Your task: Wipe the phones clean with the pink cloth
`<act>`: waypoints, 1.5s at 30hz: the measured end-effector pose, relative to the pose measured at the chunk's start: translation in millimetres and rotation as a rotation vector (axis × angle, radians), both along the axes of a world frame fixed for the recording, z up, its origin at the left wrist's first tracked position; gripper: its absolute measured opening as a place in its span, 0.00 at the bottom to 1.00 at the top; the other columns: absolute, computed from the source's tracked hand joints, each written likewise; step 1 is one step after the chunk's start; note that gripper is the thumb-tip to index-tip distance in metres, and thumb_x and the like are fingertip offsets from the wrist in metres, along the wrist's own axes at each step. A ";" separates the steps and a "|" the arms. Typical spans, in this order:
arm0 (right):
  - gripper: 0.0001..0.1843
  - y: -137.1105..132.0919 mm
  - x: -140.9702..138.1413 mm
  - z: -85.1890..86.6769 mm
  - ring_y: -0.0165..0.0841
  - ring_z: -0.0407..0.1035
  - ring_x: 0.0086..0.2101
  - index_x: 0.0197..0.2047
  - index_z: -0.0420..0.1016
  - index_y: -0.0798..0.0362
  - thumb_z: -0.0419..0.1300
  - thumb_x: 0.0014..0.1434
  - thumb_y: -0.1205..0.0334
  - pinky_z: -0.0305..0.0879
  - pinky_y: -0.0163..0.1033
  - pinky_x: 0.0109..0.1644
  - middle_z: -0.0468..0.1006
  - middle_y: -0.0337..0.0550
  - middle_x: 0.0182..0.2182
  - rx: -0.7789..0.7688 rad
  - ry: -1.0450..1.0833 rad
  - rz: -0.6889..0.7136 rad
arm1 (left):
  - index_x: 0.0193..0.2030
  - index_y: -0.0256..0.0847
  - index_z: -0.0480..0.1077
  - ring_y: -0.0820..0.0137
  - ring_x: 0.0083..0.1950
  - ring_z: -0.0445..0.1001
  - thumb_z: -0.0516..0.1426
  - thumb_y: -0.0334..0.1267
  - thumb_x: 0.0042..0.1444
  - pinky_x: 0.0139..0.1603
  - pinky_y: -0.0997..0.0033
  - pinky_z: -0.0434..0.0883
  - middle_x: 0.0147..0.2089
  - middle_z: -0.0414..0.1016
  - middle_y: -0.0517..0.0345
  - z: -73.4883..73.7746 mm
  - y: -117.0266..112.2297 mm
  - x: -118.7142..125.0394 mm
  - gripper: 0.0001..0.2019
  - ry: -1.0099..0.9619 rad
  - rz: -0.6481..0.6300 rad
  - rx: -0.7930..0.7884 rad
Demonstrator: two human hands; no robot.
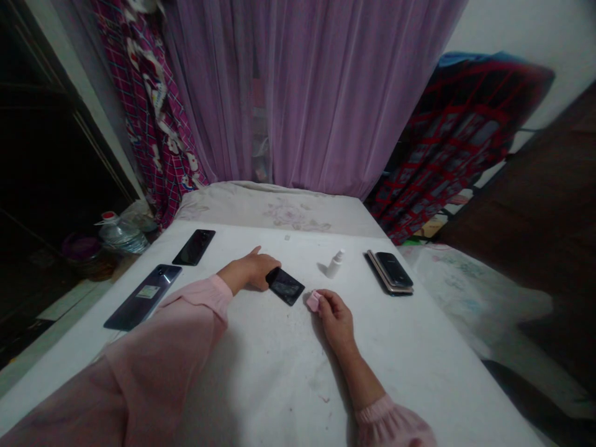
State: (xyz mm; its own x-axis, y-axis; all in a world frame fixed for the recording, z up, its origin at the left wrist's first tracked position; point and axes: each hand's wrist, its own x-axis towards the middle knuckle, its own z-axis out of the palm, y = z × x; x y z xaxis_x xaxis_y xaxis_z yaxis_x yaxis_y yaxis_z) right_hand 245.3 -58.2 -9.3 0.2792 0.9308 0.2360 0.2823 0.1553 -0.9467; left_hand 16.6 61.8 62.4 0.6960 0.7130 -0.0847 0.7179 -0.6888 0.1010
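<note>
My left hand (256,270) grips the left end of a dark smartphone (286,286) at the middle of the white-covered table. The phone lies slanted with its dark, glossy face up; its left end is hidden by my fingers. Just right of it, my right hand (336,314) pinches a small folded pink cloth (314,301) between thumb and fingers. The cloth is close to the phone's right end but apart from it. Beyond my right hand stands a small white spray bottle (334,264), upright.
Two more phones lie on the left, a black one (194,247) and a dark blue one (142,297) with a label. Several stacked phones (390,272) sit at the right edge of the white table cover (279,385). Purple curtains (326,93) hang behind; a water jug (120,233) stands beyond the left edge.
</note>
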 end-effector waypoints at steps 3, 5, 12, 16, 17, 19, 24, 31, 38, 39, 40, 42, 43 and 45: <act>0.17 0.9 0.7 -2.3 0.37 0.75 0.36 0.39 0.79 0.54 0.56 0.57 0.51 0.71 0.42 0.43 0.82 0.46 0.35 -0.015 -0.003 -0.031 | 0.47 0.43 0.72 0.54 0.47 0.76 0.66 0.41 0.41 0.57 0.50 0.66 0.46 0.77 0.49 -0.3 -8.8 -13.8 0.23 -0.035 0.071 0.022; 0.17 3.9 0.7 -4.6 0.38 0.75 0.36 0.39 0.79 0.54 0.56 0.57 0.51 0.71 0.42 0.43 0.82 0.46 0.35 -0.017 -0.017 -0.041 | 0.49 0.42 0.71 0.53 0.49 0.75 0.65 0.44 0.44 0.54 0.54 0.68 0.47 0.76 0.47 -5.8 -18.6 -20.5 0.24 -0.069 0.134 0.048; 0.16 40.9 -10.8 -3.4 0.38 0.75 0.38 0.40 0.80 0.53 0.55 0.58 0.53 0.70 0.42 0.44 0.83 0.46 0.37 0.079 -0.170 -0.052 | 0.62 0.43 0.62 0.51 0.63 0.65 0.62 0.51 0.53 0.67 0.43 0.55 0.62 0.68 0.45 -43.0 -49.0 -11.2 0.32 -0.312 0.251 0.094; 0.15 70.6 -24.7 -2.1 0.39 0.74 0.39 0.41 0.81 0.51 0.54 0.60 0.57 0.69 0.44 0.47 0.83 0.46 0.37 0.163 -0.380 -0.003 | 0.59 0.39 0.63 0.54 0.61 0.66 0.61 0.48 0.55 0.65 0.50 0.60 0.58 0.70 0.44 -58.5 -50.8 -3.5 0.27 -0.447 0.241 0.143; 0.15 76.1 -27.4 -2.9 0.39 0.74 0.39 0.41 0.81 0.51 0.53 0.60 0.59 0.69 0.44 0.47 0.83 0.46 0.37 0.170 -0.432 0.015 | 0.59 0.40 0.63 0.54 0.61 0.67 0.61 0.48 0.56 0.65 0.51 0.61 0.57 0.70 0.45 -61.3 -50.1 -3.4 0.27 -0.463 0.234 0.156; 0.15 82.6 -30.6 -5.5 0.38 0.74 0.39 0.42 0.81 0.50 0.52 0.61 0.63 0.70 0.44 0.47 0.83 0.45 0.37 0.181 -0.526 0.080 | 0.60 0.42 0.62 0.54 0.62 0.66 0.60 0.49 0.57 0.65 0.50 0.61 0.59 0.69 0.45 -66.3 -48.3 -4.5 0.27 -0.477 0.225 0.178; 0.20 69.5 -27.2 -11.4 0.39 0.72 0.49 0.52 0.77 0.50 0.50 0.62 0.68 0.69 0.49 0.55 0.80 0.48 0.49 0.273 -0.656 0.222 | 0.63 0.39 0.59 0.51 0.66 0.62 0.58 0.52 0.58 0.68 0.47 0.57 0.63 0.66 0.41 -76.1 -45.8 -6.3 0.31 -0.446 0.229 0.204; 0.22 24.0 -20.6 -13.0 0.43 0.67 0.58 0.61 0.70 0.51 0.53 0.64 0.64 0.67 0.54 0.59 0.73 0.51 0.58 0.296 -0.765 0.273 | 0.64 0.39 0.59 0.52 0.65 0.63 0.57 0.52 0.58 0.67 0.48 0.57 0.63 0.67 0.41 -75.8 -46.1 -5.5 0.31 -0.458 0.219 0.210; 0.21 44.8 -24.7 -11.9 0.46 0.64 0.59 0.60 0.71 0.49 0.52 0.66 0.61 0.63 0.55 0.59 0.73 0.48 0.58 0.207 -0.869 0.236 | 0.63 0.40 0.61 0.53 0.64 0.64 0.55 0.53 0.59 0.67 0.48 0.58 0.62 0.68 0.43 -71.6 -46.3 -5.7 0.29 -0.459 0.205 0.210; 0.20 50.7 -26.1 -11.5 0.46 0.64 0.59 0.60 0.71 0.48 0.52 0.66 0.61 0.62 0.54 0.58 0.73 0.48 0.58 0.192 -0.875 0.217 | 0.62 0.41 0.61 0.53 0.64 0.64 0.55 0.53 0.59 0.67 0.48 0.58 0.61 0.68 0.43 -70.9 -46.4 -5.3 0.28 -0.458 0.206 0.208; 0.20 55.8 -27.6 -11.0 0.46 0.64 0.59 0.59 0.72 0.48 0.52 0.66 0.60 0.62 0.54 0.58 0.74 0.48 0.58 0.178 -0.877 0.196 | 0.62 0.41 0.61 0.53 0.64 0.65 0.55 0.53 0.59 0.67 0.49 0.58 0.61 0.68 0.44 -70.3 -46.4 -4.9 0.28 -0.457 0.208 0.206; 0.20 61.0 -30.2 -9.4 0.47 0.65 0.58 0.59 0.72 0.49 0.52 0.66 0.60 0.61 0.54 0.57 0.74 0.47 0.57 0.163 -0.884 0.175 | 0.62 0.41 0.61 0.53 0.64 0.65 0.56 0.54 0.59 0.66 0.49 0.59 0.61 0.68 0.44 -69.7 -46.5 -4.4 0.28 -0.448 0.215 0.206; 0.20 60.5 -31.1 -8.4 0.47 0.64 0.58 0.59 0.72 0.49 0.52 0.66 0.60 0.60 0.54 0.57 0.74 0.47 0.57 0.163 -0.890 0.175 | 0.62 0.41 0.61 0.53 0.64 0.65 0.56 0.54 0.59 0.66 0.48 0.59 0.61 0.68 0.44 -69.7 -46.6 -4.3 0.28 -0.441 0.218 0.209; 0.20 53.1 -32.0 -6.3 0.47 0.64 0.58 0.59 0.72 0.50 0.51 0.66 0.61 0.59 0.54 0.57 0.74 0.46 0.58 0.174 -0.899 0.174 | 0.62 0.40 0.61 0.53 0.64 0.64 0.56 0.54 0.59 0.67 0.49 0.59 0.62 0.68 0.43 -70.5 -46.7 -4.4 0.29 -0.430 0.221 0.216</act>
